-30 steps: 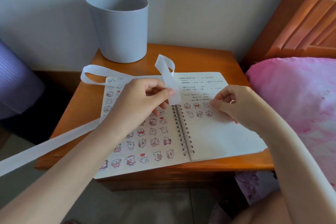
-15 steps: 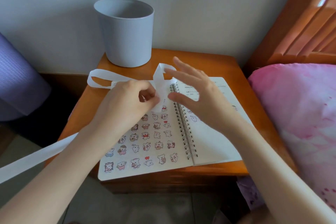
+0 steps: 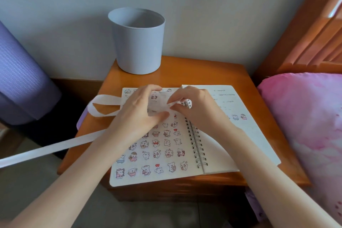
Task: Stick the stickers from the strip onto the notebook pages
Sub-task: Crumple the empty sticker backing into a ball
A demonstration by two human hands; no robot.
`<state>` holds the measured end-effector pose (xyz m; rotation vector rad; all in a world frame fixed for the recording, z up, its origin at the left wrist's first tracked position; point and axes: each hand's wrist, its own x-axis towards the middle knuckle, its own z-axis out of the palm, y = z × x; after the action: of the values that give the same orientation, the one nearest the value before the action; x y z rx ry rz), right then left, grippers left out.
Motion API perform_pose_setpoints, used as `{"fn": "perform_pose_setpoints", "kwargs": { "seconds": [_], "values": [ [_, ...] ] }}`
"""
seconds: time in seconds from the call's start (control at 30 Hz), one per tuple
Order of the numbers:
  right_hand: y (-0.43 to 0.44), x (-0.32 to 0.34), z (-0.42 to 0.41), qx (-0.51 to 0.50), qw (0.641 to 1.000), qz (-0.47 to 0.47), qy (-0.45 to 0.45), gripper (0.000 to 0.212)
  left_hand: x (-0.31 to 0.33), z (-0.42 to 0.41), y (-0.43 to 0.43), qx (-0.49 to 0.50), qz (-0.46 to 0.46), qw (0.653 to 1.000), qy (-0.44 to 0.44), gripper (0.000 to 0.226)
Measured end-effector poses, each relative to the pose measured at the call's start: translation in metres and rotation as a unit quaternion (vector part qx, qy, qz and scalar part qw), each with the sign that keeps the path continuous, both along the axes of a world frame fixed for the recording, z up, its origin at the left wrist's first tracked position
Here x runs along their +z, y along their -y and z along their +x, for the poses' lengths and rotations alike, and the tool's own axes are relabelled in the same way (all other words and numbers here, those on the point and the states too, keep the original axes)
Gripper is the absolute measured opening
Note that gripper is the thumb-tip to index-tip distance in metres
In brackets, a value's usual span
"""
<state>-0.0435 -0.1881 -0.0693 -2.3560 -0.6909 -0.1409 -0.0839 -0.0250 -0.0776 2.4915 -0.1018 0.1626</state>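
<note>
An open spiral notebook [image 3: 218, 155] lies on a wooden bedside table [image 3: 199, 74]. Its left page is covered with rows of small cartoon stickers [image 3: 157, 153]; the right page has a few stickers near its top. A long white sticker strip [image 3: 61, 145] loops at the table's left and trails off to the lower left. My left hand [image 3: 137, 111] and my right hand [image 3: 192, 107] meet over the top of the left page, both pinching the strip's end, which shows a sticker between the fingers.
A grey round bin [image 3: 137, 42] stands at the back of the table against the wall. A pink pillow [image 3: 305, 126] and a wooden headboard [image 3: 305, 33] are on the right. A purple rolled mat [image 3: 20, 79] leans at the left.
My right hand left the right page, crossed the spiral and closed on the strip's end beside my left hand. The view shifted closer and lower.
</note>
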Motion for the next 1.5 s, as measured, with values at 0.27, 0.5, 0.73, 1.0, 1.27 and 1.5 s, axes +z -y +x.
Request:
{"fn": "perform_pose_setpoints", "kwargs": {
  "seconds": [0.27, 0.5, 0.73, 1.0, 1.27, 1.5],
  "values": [
    [-0.003, -0.001, -0.006, 0.005, 0.984, 0.158, -0.087, 0.006, -0.004, 0.0, -0.003, -0.027, -0.062, 0.998, 0.008, 0.046],
    [-0.003, 0.005, -0.013, -0.011, 0.965, 0.227, -0.133, 0.007, -0.002, -0.004, 0.001, -0.06, -0.118, 0.99, 0.054, 0.018],
    [-0.01, 0.009, -0.025, 0.017, 0.973, 0.219, -0.073, 0.024, 0.003, 0.001, 0.008, -0.057, -0.239, 0.967, 0.069, 0.028],
    [0.005, 0.021, -0.052, -0.049, 0.994, -0.037, -0.087, 0.05, 0.006, 0.005, -0.003, 0.009, -0.192, 0.977, 0.096, 0.039],
    [0.005, 0.013, -0.054, -0.03, 0.989, -0.02, -0.147, 0.013, 0.012, 0.002, -0.003, -0.026, -0.174, 0.982, 0.074, 0.045],
    [-0.003, 0.016, -0.046, -0.087, 0.983, 0.156, -0.048, 0.014, 0.009, -0.004, 0.006, -0.068, -0.164, 0.983, 0.051, 0.03]
  ]
}}
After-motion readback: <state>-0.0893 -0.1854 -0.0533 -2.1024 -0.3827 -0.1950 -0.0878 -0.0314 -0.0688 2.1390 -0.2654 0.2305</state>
